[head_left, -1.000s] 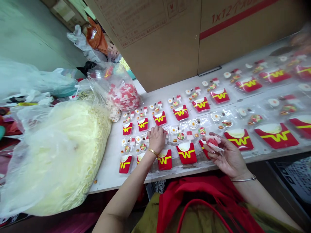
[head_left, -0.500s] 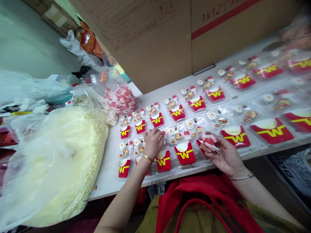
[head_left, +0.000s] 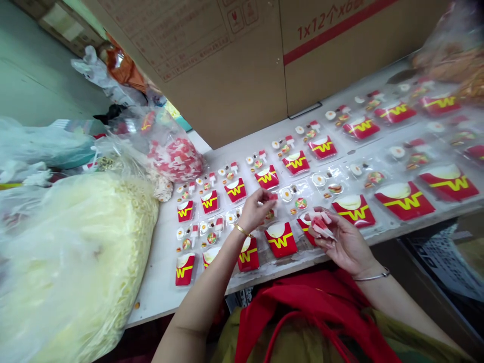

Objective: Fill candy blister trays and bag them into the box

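My left hand (head_left: 259, 210) reaches over a clear blister tray in the front row. Its fingers are pinched at a small red-and-white toy piece (head_left: 273, 198), shaped like an ice pop and partly hidden by the fingertips. Below it in that tray sits a red fries box (head_left: 280, 240) with a yellow zigzag mark. My right hand (head_left: 348, 244) is closed around a bunch of red-and-white toy pieces (head_left: 322, 225), held above the tray to the right. The tray between my hands shows a toy fried egg (head_left: 286, 194) and a toy pizza (head_left: 301, 203).
Two rows of filled blister trays run along the white table (head_left: 151, 292). Behind them stands a large cardboard box (head_left: 227, 96). At left are a bag of red-and-white pieces (head_left: 177, 159) and a big bag of pale yellow pieces (head_left: 83, 262). Another bag (head_left: 454, 65) lies at far right.
My left hand has moved right along the front row to another tray. My right hand keeps its bunch of pieces nearly in place. The view has shifted slightly.
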`<state>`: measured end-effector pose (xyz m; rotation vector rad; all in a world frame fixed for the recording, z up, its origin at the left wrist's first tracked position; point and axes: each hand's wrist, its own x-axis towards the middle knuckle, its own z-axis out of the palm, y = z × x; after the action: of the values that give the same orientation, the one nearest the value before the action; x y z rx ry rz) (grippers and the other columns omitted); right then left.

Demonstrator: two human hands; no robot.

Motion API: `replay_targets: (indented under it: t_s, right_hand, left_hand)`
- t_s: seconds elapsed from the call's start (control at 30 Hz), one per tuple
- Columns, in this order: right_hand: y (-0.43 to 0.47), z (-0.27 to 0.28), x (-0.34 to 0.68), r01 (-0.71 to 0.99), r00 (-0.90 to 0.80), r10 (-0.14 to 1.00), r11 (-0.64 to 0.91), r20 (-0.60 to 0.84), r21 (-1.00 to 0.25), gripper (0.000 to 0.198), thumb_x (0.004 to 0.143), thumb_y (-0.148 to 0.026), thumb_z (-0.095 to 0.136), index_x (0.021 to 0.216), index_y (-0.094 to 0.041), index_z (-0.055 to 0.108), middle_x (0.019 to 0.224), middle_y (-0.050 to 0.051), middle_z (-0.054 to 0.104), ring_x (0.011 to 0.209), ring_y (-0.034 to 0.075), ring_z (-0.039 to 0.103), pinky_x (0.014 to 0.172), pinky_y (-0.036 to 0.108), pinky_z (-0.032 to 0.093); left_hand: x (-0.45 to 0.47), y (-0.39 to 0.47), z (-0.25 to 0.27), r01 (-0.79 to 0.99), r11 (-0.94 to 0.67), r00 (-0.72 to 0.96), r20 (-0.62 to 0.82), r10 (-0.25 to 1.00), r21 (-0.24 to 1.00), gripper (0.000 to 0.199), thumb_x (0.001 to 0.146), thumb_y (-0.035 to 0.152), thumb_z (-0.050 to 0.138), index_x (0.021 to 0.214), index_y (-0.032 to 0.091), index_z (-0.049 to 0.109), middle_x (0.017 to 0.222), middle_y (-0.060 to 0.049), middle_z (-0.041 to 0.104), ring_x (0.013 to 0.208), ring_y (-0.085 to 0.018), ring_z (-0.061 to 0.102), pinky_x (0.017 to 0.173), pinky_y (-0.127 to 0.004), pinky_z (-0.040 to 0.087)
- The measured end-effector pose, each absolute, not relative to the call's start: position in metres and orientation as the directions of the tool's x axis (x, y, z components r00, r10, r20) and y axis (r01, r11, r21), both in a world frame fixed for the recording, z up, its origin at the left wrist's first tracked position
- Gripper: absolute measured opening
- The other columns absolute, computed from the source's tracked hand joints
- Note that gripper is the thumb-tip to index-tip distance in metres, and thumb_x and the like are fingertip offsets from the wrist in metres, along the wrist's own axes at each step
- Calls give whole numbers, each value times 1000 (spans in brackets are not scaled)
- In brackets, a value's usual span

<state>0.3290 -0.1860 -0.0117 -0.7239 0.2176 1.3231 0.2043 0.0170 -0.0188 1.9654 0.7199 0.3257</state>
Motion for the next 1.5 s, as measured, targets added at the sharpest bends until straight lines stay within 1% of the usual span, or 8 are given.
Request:
replay_targets:
  t_s: [0.2, 0.43, 0.53, 0.7, 0.93, 1.07, 1.23, 1.5]
  right_hand:
    - [-187, -13, 327, -937, 230, 795, 26, -561, -349, 23, 79, -32, 67, 100, -25, 64, 94, 5, 67, 68, 15, 60, 42, 17, 35]
    - [-184, -9, 323, -929, 227, 815, 18, -532, -370, 21, 81, -35, 63, 101, -25, 62, 94, 5, 67, 67, 15, 61, 41, 18, 34]
    - [-182, -7, 322, -907, 247, 828, 15, -504, -421, 21, 82, -34, 61, 101, -25, 59, 95, 6, 67, 66, 16, 62, 40, 18, 35]
    - [-178, -5, 321, -894, 250, 845, 15, -472, -448, 21, 81, -32, 63, 100, -25, 56, 88, 1, 65, 64, 16, 62, 38, 18, 35]
    - [-192, -6, 338, -913, 291, 842, 103, -455, -395, 15, 84, -28, 63, 95, -22, 56, 85, 1, 64, 67, 11, 58, 43, 15, 37]
    - [-203, -6, 346, -884, 388, 762, 150, -518, -443, 20, 83, -29, 66, 100, -24, 56, 82, 0, 62, 61, 9, 53, 40, 15, 35]
    - [-209, -7, 348, -881, 427, 726, 200, -539, -428, 22, 82, -28, 64, 102, -25, 56, 81, -1, 61, 62, 11, 56, 41, 19, 40]
    - [-211, -12, 351, -843, 466, 766, 233, -442, -485, 30, 87, -32, 62, 115, -28, 51, 90, 0, 59, 65, 10, 53, 43, 17, 40]
  left_hand:
    - [213, 21, -27, 436, -354, 695, -59, 717, 828, 14, 81, 22, 58, 94, 18, 58, 78, 1, 56, 73, -12, 52, 71, -26, 43]
    - [215, 0, -22, 678, -643, 662, 85, 745, 357, 25, 83, 33, 61, 105, 21, 59, 107, -10, 56, 106, -29, 50, 88, -45, 37]
    - [216, -5, -8, 575, -654, 718, 80, 692, 491, 29, 86, 38, 58, 107, 19, 58, 108, -10, 56, 103, -26, 51, 87, -41, 40]
    - [228, -24, 20, 197, -514, 931, 6, 366, 835, 22, 90, 38, 53, 96, 18, 62, 91, -4, 62, 84, -15, 57, 79, -29, 45]
    - [257, -25, 27, 69, -529, 822, 252, 511, 846, 16, 92, 31, 50, 86, 17, 56, 87, -4, 61, 79, -14, 56, 71, -26, 44]
    - [281, -16, 11, 61, -789, 810, 431, 397, 611, 15, 94, 27, 47, 85, 18, 54, 93, -7, 63, 88, -16, 58, 77, -29, 43]
    - [291, -21, -17, 94, -985, 966, 226, 125, 142, 17, 94, 21, 42, 98, 19, 59, 112, -9, 65, 96, -19, 59, 81, -35, 40]
    - [287, -28, -15, 150, -962, 973, 137, 184, 227, 24, 95, 31, 43, 103, 20, 63, 115, -8, 66, 113, -26, 53, 102, -50, 28]
